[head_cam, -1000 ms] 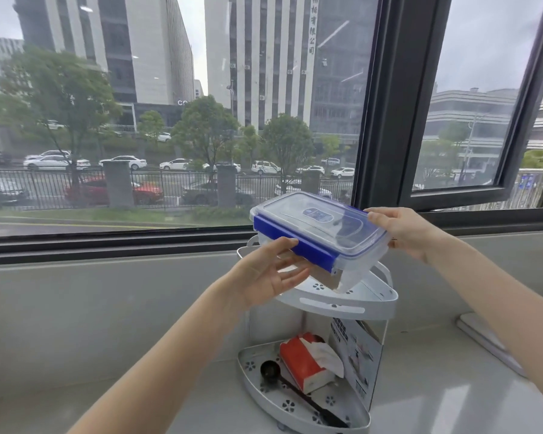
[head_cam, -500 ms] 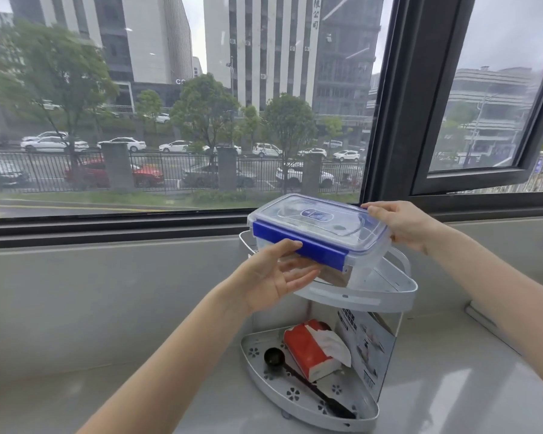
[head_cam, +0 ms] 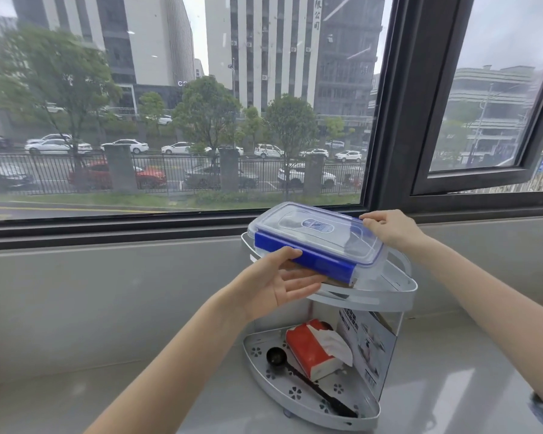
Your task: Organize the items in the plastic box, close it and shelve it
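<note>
**Box held over top shelf, both hands on it**

Left hand (head_cam: pixel 275 285): thumb lies on the blue clip side of the box (head_cam: pixel 317 242), the other fingers run straight under the box's near edge, slightly spread; their tips are hidden below it. Palm faces up and right. Reads as a thumb-over, fingers-under hold.

Right hand (head_cam: pixel 389 230): fingers curl over the far right corner of the lid, tips together on the rim; the thumb is hidden behind the hand, so the underside hold cannot be told.

Box is clear plastic, lid on, blue clip down on the near long side. It sits tilted, left end higher. It is over the top tier of the rack (head_cam: pixel 386 297); the right end is at or just above the tier, contact unclear because the box covers that spot. Something brown shows through the box's lower edge; contents otherwise not readable.

Rack is white, two tiers, standing on the grey sill against the window ledge. Bottom tier holds a red tissue pack (head_cam: pixel 311 349) with white tissue poking out, and a black spoon (head_cam: pixel 308 383) lying beside it, bowl to the left, handle running toward the front right. A printed card (head_cam: pixel 369 343) stands at the tier's right side; its text is too small to read.

Both forearms are bare; a bit of blue sleeve is cut off at the right bottom corner.
</note>
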`<state>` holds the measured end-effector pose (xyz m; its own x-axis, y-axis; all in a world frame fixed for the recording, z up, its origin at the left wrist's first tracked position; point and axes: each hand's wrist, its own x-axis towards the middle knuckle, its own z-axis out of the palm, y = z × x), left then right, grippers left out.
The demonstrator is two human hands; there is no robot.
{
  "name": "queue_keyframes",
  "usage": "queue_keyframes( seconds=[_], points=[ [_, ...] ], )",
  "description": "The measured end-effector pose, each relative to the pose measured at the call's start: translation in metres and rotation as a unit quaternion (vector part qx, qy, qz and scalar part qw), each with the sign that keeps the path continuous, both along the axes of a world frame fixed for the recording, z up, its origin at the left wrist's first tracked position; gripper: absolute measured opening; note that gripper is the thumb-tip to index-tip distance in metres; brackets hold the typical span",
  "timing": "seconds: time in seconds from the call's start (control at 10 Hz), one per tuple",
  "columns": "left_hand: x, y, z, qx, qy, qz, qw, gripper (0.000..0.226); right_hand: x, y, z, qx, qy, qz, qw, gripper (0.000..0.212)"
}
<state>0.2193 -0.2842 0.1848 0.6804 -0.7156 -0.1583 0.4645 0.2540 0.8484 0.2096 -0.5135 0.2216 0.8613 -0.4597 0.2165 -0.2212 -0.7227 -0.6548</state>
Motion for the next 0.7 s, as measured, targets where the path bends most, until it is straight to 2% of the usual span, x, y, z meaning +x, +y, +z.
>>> queue_keyframes(
  seconds=[0.1,0.3,0.5,0.6,0.7],
  points=[
    [0.003,0.004,0.0,0.002,0.007,-0.004,1.0,0.039,-0.001,0.003,-0.002,-0.023,0.001,-0.012,1.0,0.035],
    [0.005,0.009,0.001,0.03,-0.004,-0.016,0.999,0.043,-0.008,0.008,-0.001,-0.032,0.015,0.001,0.999,0.035],
    [0.002,0.023,0.01,0.074,-0.03,0.0,0.997,0.035,-0.014,0.017,0.008,-0.061,0.021,0.021,0.998,0.036],
    [0.002,0.032,0.022,0.076,-0.033,0.022,0.996,0.025,-0.019,0.026,0.015,-0.083,0.02,0.032,0.996,0.036],
    [-0.004,0.05,0.043,0.123,-0.1,0.088,0.983,0.024,-0.027,0.04,0.033,-0.101,0.007,0.039,0.994,0.038]
  ],
)
